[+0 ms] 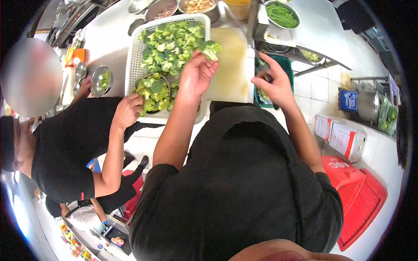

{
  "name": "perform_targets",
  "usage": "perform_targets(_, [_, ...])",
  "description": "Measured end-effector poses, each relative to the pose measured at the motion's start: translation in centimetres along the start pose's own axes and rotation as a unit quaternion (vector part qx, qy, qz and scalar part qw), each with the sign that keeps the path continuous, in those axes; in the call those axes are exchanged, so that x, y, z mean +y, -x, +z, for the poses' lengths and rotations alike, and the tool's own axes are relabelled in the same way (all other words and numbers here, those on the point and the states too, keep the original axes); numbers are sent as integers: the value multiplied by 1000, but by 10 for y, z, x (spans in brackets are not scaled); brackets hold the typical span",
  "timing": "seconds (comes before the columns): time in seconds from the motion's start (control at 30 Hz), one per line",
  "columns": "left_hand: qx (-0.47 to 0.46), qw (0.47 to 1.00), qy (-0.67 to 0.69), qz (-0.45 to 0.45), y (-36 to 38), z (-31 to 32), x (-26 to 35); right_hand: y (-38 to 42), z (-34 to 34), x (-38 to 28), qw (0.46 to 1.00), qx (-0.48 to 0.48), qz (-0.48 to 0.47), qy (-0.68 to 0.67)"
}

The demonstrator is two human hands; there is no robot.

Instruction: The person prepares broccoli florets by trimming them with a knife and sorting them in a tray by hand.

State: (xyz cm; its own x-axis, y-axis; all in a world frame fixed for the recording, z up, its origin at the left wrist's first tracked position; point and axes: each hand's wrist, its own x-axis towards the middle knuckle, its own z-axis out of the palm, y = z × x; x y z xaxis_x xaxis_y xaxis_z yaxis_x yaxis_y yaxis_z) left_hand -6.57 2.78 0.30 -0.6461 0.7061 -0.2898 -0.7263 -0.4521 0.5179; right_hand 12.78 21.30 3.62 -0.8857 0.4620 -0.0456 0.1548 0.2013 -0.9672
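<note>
A broccoli floret (212, 50) is pinched in the fingertips of my left hand (198, 75), just above the left edge of a worn cutting board (228, 65). Under and beside that hand, a white perforated basket (134, 61) holds many cut broccoli florets (167, 45). My right hand (278, 85) is to the right of the board, over a green crate (286, 65). Its thumb and index finger are spread, while the other fingers curl round a dark-handled tool (267, 78), mostly hidden and blurred.
A co-worker at my left has a hand (130, 111) at a round container of broccoli (153, 93) in the basket and holds a metal bowl (102, 80). A bowl of green beans (283, 15) stands ahead right. Red bins (357, 191) stand on the floor.
</note>
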Motion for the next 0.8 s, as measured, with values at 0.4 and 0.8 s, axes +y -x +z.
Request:
perform_targets(0.4, [6,986,-165,-36,28,18,-66,-16,29,23,997,30,-51,-53])
perform_targets(0.8, [-35,977,-196,-76,17,24,-95,6,-4,11,992,83,-62,-72])
